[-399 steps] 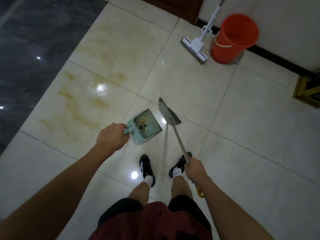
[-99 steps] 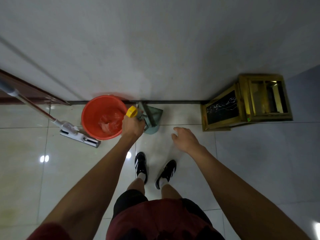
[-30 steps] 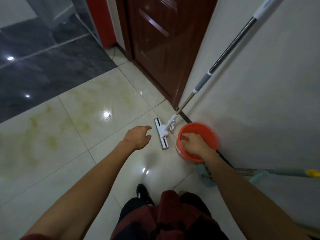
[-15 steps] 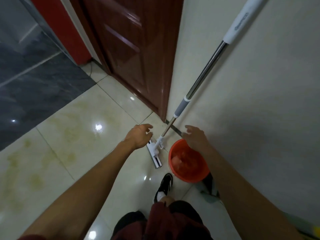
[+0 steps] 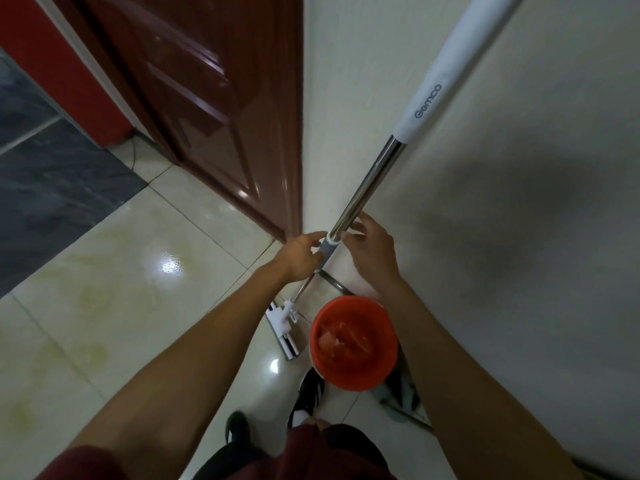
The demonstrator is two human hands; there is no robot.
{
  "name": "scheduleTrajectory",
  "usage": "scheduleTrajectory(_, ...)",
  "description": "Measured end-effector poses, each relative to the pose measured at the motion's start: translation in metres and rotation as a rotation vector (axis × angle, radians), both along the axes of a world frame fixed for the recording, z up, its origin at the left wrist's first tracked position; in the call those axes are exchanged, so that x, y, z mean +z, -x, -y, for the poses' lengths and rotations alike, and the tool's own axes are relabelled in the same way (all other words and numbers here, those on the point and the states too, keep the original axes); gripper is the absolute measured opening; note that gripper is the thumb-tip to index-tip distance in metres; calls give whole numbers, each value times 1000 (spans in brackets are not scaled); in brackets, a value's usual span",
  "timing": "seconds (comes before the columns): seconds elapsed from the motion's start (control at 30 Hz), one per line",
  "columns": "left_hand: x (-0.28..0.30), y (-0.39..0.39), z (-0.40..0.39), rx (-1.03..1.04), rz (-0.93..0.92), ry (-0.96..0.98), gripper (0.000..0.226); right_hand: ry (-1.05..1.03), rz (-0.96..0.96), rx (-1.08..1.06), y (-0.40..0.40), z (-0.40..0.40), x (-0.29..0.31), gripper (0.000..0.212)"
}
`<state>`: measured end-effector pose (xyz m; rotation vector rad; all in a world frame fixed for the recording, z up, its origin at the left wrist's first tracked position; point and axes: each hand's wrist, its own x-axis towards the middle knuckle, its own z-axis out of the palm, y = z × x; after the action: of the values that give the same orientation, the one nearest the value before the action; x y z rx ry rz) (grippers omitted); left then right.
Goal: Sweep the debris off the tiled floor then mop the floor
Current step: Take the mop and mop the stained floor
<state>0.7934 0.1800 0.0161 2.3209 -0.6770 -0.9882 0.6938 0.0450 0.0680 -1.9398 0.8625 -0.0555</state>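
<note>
The mop leans against the white wall, its steel shaft [image 5: 367, 188] running up to a white grip. Its flat white head [image 5: 282, 329] lies on the tiles beside the red bucket [image 5: 356, 379]. My left hand [image 5: 299, 256] curls its thumb and fingers round the grey collar [image 5: 327, 249] low on the shaft. My right hand [image 5: 372, 252] is just right of the shaft with fingers spread, fingertips near the steel, holding nothing. The teal dustpan and broom [image 5: 401, 393] rest against the wall behind the bucket, mostly hidden by my right arm.
A brown door [image 5: 214, 116] stands shut left of the wall corner. Cream tiles [image 5: 86, 299] with yellowish stains spread to the left, meeting dark grey flooring [image 5: 52, 188]. My shoes [image 5: 310, 393] stand right by the bucket and mop head.
My view came closer to the wall. My left hand reached the mop's collar and closed on it. My right hand rose from over the bucket to beside the shaft.
</note>
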Motion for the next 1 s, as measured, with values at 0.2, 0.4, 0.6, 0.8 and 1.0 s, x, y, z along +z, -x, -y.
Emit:
scheduleTrajectory(0.2, 0, 7, -20, -14, -47, 79, 50, 105, 34, -72, 6, -30, 13, 19)
scheduleTrajectory(0.4, 7, 28, -82, -47, 2, 146, 45, 89, 80, -113, 32, -94, 24, 20)
scheduleTrajectory(0.6, 15, 54, -164, -39, 21, 256, 31, 123, 67, -120, 56, -181, 35, 17)
scheduleTrajectory(0.8, 25, 80, -242, 41, -70, 262, 32, 44, 101, -75, 90, -262, 41, 15)
scheduleTrajectory(1.0, 35, 130, -309, 214, -218, 281, 23, 33, 144, 55, 147, -324, 40, 10)
